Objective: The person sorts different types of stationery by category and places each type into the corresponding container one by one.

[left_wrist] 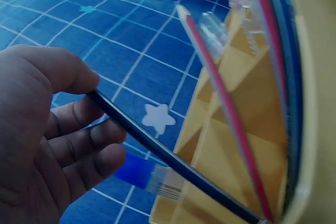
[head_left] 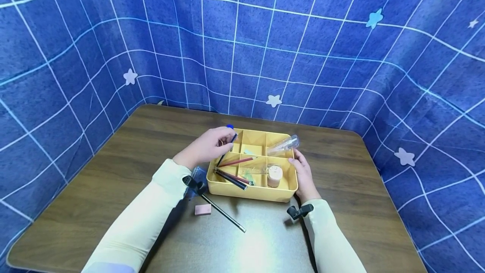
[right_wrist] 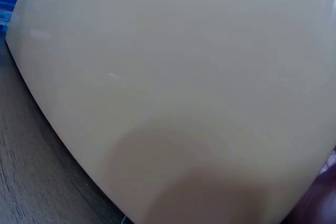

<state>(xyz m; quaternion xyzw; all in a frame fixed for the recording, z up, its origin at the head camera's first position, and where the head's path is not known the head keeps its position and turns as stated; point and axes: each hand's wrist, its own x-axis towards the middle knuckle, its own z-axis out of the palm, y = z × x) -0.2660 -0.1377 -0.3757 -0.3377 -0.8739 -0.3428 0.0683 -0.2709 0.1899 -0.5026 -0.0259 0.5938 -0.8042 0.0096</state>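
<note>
The yellow compartment box (head_left: pixel 248 191) stands on the table between both hands. My left hand (head_left: pixel 206 146) is over its left end, pinching the upper end of a dark pencil (left_wrist: pixel 168 156) between thumb and forefinger. The pencil's lower end reaches down into the left compartment. Beside it lean a red pencil (left_wrist: pixel 220 98) and several dark and red pencils (head_left: pixel 232 178). Behind my left fingers shows a blue-capped item (left_wrist: pixel 134 171). My right hand (head_left: pixel 304 176) grips the box's right wall, thumb at the rim. The right wrist view is mostly filled by the box's pale outer wall (right_wrist: pixel 173 66).
In the box's right compartments are a pale round container (head_left: pixel 275 175) and a clear plastic piece (head_left: pixel 284 144). A pink eraser (head_left: pixel 202 210) lies in front of the box, near a dark slim rod (head_left: pixel 227 217). A bluish clear item (head_left: pixel 198 175) sits under my left wrist. Blue curtain (head_left: pixel 250 45) surrounds the table.
</note>
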